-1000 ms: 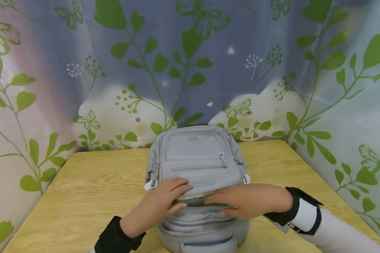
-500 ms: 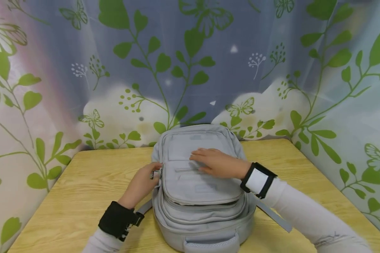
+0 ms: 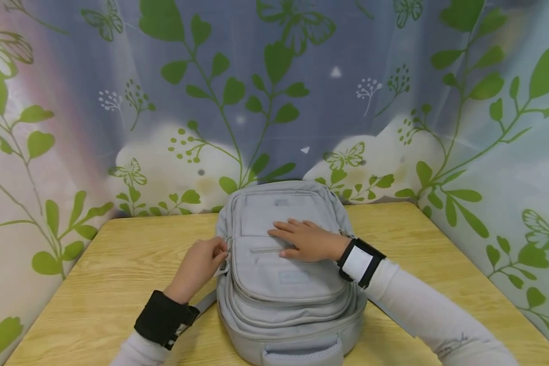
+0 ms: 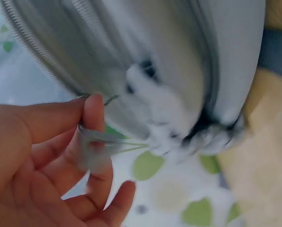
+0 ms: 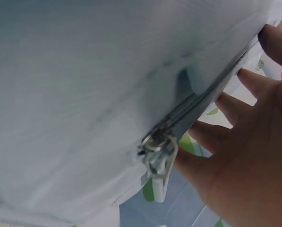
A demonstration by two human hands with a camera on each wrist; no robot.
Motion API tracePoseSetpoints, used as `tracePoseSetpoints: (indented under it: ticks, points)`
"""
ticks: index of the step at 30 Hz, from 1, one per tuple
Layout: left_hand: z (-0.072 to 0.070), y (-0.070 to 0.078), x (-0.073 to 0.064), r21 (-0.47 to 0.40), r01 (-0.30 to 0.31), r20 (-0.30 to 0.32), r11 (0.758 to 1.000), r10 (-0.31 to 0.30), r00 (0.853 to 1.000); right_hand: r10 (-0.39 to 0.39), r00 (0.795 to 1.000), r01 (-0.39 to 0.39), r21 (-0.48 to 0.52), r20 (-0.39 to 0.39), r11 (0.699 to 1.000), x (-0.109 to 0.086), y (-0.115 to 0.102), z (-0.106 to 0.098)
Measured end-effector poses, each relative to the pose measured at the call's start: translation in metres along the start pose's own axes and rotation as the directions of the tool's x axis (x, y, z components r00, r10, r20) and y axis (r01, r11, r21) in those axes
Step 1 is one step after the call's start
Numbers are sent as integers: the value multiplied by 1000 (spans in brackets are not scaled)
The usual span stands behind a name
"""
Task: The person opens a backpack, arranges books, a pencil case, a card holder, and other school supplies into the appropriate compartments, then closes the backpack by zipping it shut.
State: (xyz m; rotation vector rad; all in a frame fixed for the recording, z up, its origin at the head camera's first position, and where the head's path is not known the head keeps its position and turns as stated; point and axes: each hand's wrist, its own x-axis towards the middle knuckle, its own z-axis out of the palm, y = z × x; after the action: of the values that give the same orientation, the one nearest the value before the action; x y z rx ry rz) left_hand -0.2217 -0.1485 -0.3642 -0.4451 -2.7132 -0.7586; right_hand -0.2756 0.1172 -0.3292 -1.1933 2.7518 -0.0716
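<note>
A light grey backpack (image 3: 297, 284) lies on its back on the table, its top handle (image 3: 302, 354) toward me. My left hand (image 3: 194, 267) is at the bag's left side. In the left wrist view, its thumb and forefinger pinch a zipper pull (image 4: 91, 146), which is blurred, at the end of a zipper track (image 4: 41, 61). My right hand (image 3: 308, 241) rests on the front panel with its fingers spread. Close to its thumb, in the right wrist view, hangs the pull (image 5: 160, 163) of the front pocket's zipper (image 5: 202, 97).
The bag sits on a wooden table (image 3: 155, 274). A curtain (image 3: 274, 101) printed with leaves and butterflies hangs behind and at both sides. A grey strap (image 3: 206, 302) runs out from the bag's left side, and another strap (image 3: 391, 315) from its right.
Both hands have left the opening at the panel's near edge. My left hand went to the bag's left side, my right up onto the panel. The dark gap under the panel has narrowed.
</note>
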Motion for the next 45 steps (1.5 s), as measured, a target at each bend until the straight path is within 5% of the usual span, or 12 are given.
tracePoseSetpoints:
  ticks: [4,7,14,18,23,26,32,37,40,45]
  points:
    - [-11,19,-17,126,-31,46,991,26,999,13,1000,-13,-3,6,1000,-2,-5,2]
    - [-17,36,-30,109,-43,148,993,27,989,24,1000,-24,-19,7,1000,-2,-7,3]
    - [-11,67,-47,-108,-106,387,989,140,911,53,999,-53,-59,-7,997,-4,-9,6]
    - [11,89,-48,-98,-165,416,981,192,889,50,998,-51,-64,-24,997,-4,-10,8]
    - [41,111,-45,38,-338,360,940,303,882,42,998,-46,-79,-49,996,-4,-11,10]
    - [51,117,-44,78,-381,326,921,337,883,25,997,-32,-100,-71,995,-6,-10,11]
    - [46,112,-47,-11,-240,370,971,227,901,-56,984,47,-59,-166,997,-28,-9,4]
    - [30,100,-57,-118,-111,400,987,150,904,-204,930,190,-77,-304,979,-64,-26,2]
    - [26,99,-62,-134,-104,382,986,148,912,-269,917,276,-19,-295,961,-84,-41,12]
    - [27,107,-64,-176,-138,325,975,190,927,-303,929,328,95,-211,940,-96,-60,34]
